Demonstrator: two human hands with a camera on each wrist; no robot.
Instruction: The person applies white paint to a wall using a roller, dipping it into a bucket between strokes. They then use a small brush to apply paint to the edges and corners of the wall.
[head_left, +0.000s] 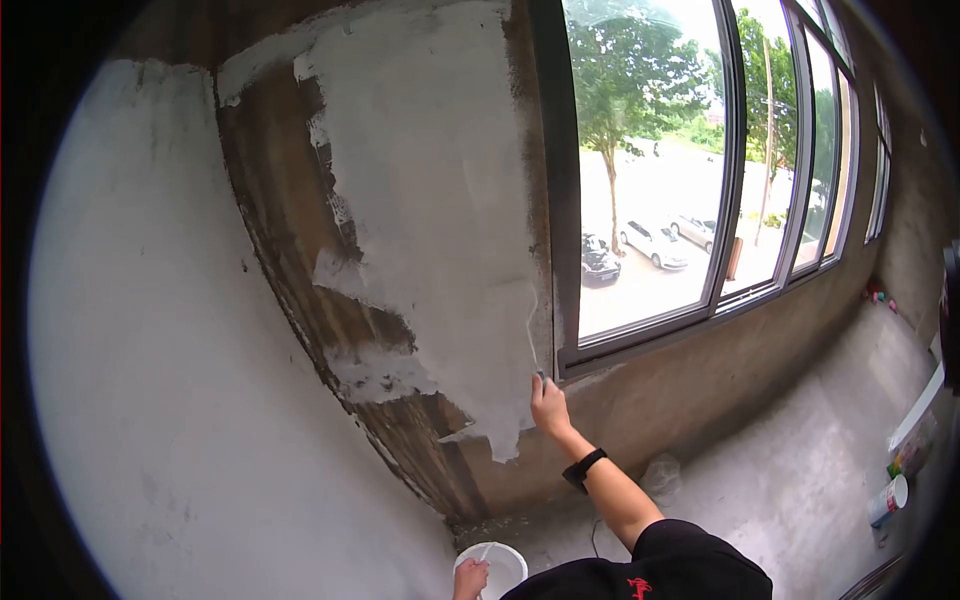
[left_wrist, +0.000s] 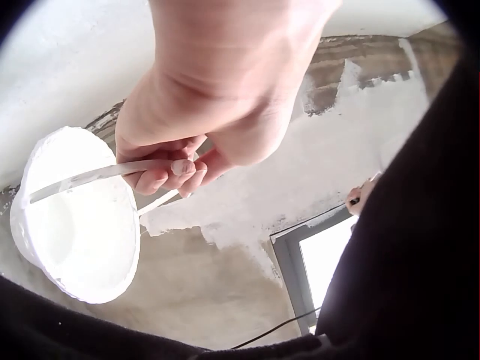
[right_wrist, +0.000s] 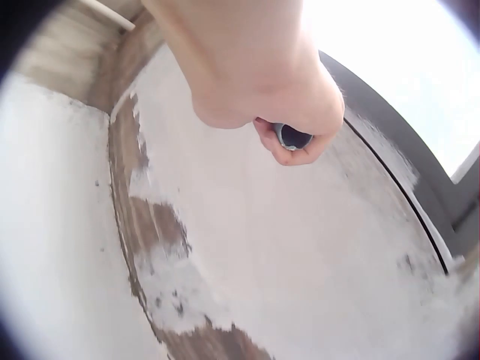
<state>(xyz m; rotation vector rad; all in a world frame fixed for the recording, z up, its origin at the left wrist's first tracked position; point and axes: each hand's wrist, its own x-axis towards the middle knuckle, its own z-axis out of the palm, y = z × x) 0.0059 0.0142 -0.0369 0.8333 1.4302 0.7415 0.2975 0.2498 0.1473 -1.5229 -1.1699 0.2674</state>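
Observation:
My right hand (head_left: pixel 549 405) grips a putty knife (head_left: pixel 541 381) by its handle, close against the wall beside the window frame. The round, dark end of the putty knife's handle (right_wrist: pixel 294 138) pokes out of the fist in the right wrist view, while its blade is mostly hidden by the hand. White putty (head_left: pixel 430 200) coats much of this wall panel, with a ragged lower edge. Low at my other side, my left hand (head_left: pixel 471 578) holds a white bucket (left_wrist: pixel 82 277) by its handle (left_wrist: pixel 97 174). The bucket hangs tilted in the left wrist view, its inside pale and bright.
Brown uncoated wall (head_left: pixel 270 150) runs along the corner with the white side wall (head_left: pixel 150 330). A dark-framed window (head_left: pixel 650 337) is on the right. On the concrete floor (head_left: pixel 760 430) lie a clear plastic bag (head_left: pixel 661 478) and a white-and-blue container (head_left: pixel 888 502).

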